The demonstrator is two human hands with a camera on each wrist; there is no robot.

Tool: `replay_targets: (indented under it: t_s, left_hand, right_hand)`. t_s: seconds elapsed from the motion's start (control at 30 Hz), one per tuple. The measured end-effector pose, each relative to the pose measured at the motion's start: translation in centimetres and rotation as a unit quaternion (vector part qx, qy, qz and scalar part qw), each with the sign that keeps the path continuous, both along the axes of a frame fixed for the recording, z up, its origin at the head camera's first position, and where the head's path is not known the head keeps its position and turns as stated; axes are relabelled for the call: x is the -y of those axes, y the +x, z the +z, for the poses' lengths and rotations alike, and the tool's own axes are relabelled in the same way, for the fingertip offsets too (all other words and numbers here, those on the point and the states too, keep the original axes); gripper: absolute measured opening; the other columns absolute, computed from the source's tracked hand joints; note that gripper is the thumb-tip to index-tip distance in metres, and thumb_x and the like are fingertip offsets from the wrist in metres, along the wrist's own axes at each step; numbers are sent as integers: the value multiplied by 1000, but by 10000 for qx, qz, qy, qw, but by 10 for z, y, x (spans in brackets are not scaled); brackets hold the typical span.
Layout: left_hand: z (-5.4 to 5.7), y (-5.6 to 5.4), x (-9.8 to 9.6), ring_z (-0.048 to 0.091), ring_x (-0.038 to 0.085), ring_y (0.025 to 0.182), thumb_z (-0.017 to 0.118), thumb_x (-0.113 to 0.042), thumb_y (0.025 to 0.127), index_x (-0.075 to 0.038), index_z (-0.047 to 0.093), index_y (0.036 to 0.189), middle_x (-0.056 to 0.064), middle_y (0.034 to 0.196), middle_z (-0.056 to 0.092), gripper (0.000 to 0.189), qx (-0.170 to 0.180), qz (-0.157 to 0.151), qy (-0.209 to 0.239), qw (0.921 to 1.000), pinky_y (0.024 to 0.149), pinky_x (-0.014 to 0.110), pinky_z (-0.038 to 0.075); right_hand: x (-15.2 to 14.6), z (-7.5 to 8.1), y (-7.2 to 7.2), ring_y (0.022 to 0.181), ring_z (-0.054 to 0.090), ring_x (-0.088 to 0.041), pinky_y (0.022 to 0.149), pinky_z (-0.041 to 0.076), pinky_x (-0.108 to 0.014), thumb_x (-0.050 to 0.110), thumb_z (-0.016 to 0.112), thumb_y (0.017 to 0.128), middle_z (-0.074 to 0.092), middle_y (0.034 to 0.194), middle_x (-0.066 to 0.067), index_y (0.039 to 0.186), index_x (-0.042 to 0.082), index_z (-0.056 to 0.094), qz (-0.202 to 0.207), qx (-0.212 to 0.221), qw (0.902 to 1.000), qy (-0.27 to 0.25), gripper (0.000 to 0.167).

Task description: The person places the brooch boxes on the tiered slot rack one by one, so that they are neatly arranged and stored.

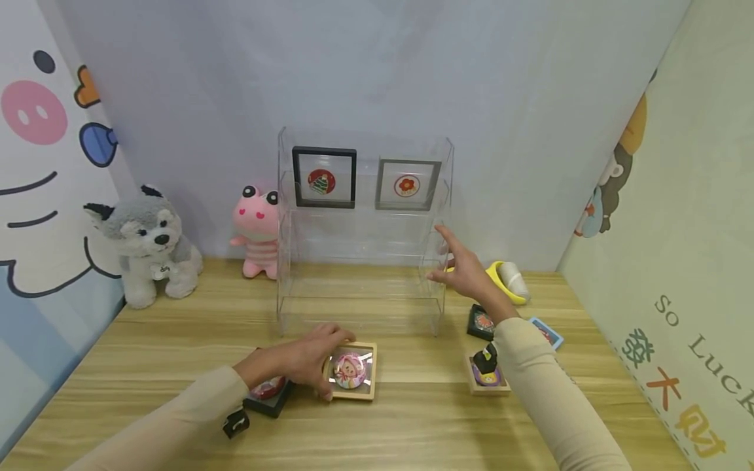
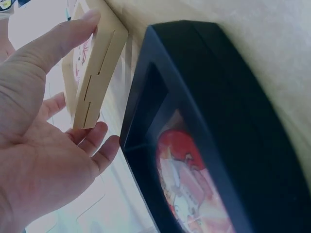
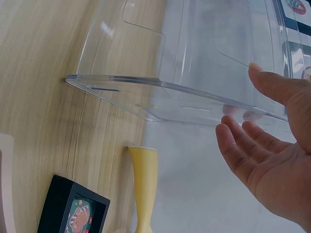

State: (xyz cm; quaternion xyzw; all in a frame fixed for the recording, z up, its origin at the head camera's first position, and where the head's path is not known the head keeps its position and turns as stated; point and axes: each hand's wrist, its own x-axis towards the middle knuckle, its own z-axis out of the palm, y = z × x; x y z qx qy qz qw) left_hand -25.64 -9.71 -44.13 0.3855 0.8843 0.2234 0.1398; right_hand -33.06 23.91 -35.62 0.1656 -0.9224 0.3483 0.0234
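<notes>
My left hand (image 1: 306,356) grips the left side of a light wooden display frame (image 1: 374,373) on the table, thumb at its near corner and fingers at its far corner. Inside the frame is a round pink cartoon badge (image 1: 350,371). A black frame (image 2: 233,97) with a red badge lies beside that hand, partly under the wrist in the head view. At the right side of a clear acrylic tiered rack (image 3: 209,97), my right hand (image 1: 468,271) has thumb and fingers spread around the side panel's edge, holding nothing.
A black frame (image 1: 324,150) and a grey frame (image 1: 409,206) stand on the rack's top tier. Plush toys, a husky (image 1: 159,242) and a pink one (image 1: 257,226), sit left. Right are a yellow object (image 1: 506,281), a small black frame (image 1: 482,322), a blue-edged frame (image 1: 548,332) and a wooden frame (image 1: 489,390).
</notes>
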Motion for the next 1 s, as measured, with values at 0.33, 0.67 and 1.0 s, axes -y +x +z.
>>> replay_targets:
  t_s: [0.33,0.67,1.0]
  left_hand:
    - [1,3,1,49,28,118,92,-13,68,-8,37,150,16,133,44,98,328,117,400,9986,97,48,50]
    - [-2,3,0,51,21,98,89,-6,72,-10,36,151,18,135,40,95,273,157,684,9972,76,33,51]
    - [-3,4,0,51,22,98,87,-3,73,-12,38,150,18,132,41,92,222,207,821,9962,74,31,50]
  right_hand:
    - [0,2,-1,110,64,-46,79,58,-49,13,76,88,49,138,-29,160,19,14,-5,-30,10000,62,95]
    - [0,2,-1,109,64,-47,79,59,-50,12,77,88,50,136,-29,160,20,15,-9,-59,10000,64,95]
    - [1,2,2,108,65,-46,80,58,-50,11,76,88,49,137,-30,160,19,15,-11,-22,10000,3,95]
